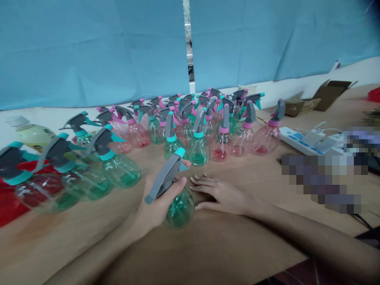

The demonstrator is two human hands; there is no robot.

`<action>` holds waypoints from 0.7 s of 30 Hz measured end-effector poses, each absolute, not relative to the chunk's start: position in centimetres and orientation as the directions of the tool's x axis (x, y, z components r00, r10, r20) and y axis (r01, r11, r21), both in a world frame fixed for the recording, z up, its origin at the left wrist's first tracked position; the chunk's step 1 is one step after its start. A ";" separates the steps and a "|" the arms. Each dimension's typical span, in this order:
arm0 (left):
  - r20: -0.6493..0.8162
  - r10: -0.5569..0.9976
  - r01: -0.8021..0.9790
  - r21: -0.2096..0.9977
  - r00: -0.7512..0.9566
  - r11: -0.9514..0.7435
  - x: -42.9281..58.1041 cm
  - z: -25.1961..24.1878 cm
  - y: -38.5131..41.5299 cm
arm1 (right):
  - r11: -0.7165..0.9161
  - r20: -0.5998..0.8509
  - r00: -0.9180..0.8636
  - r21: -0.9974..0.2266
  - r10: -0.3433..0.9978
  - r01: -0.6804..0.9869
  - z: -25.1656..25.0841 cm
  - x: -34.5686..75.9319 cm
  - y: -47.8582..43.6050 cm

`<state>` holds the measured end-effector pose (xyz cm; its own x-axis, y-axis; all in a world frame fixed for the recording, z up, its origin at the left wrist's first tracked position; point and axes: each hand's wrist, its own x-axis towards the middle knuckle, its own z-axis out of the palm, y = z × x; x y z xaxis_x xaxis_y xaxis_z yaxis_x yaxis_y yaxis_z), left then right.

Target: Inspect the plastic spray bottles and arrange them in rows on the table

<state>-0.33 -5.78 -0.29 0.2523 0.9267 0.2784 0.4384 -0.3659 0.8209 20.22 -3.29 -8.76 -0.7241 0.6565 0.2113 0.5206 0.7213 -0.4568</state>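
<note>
My left hand [162,202] is wrapped round the neck of a green spray bottle [181,209] with a grey and turquoise trigger head. The bottle is upright or nearly so, low over the table or on it; I cannot tell which. Just right of it, my right hand [221,194] lies with fingers stretched out on the table, holding nothing. Beyond the hands stand a green spray bottle [199,148] and a pink spray bottle [221,144], in front of several more of both colours. At the left, another green spray bottle [121,170] heads a short row.
A white power strip [299,140] with plugs and cables lies on the wooden table [237,245] at the right. Behind it is an open cardboard box [331,95]. A capped bottle of pale liquid [34,136] and a red item [12,206] are at the left. A blue sheet [103,51] hangs behind.
</note>
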 end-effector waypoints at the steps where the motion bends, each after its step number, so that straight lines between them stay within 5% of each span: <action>1: 0.283 0.927 0.453 0.812 0.246 -0.368 -0.3 -0.2 -5.8 | 0.720 0.210 -0.723 -0.457 0.658 0.523 -8.7 20.2 -3.3; 21: 0.365 0.899 0.435 0.787 0.243 -0.437 -0.2 0.1 -5.7 | 0.727 0.213 -0.725 -0.439 0.656 0.529 -8.8 20.2 -3.3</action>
<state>-0.18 -5.72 0.09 0.2431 0.8989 0.3645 0.4347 -0.4369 0.7875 20.21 -3.33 -8.78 -0.7245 0.6556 0.2128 0.5287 0.7267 -0.4386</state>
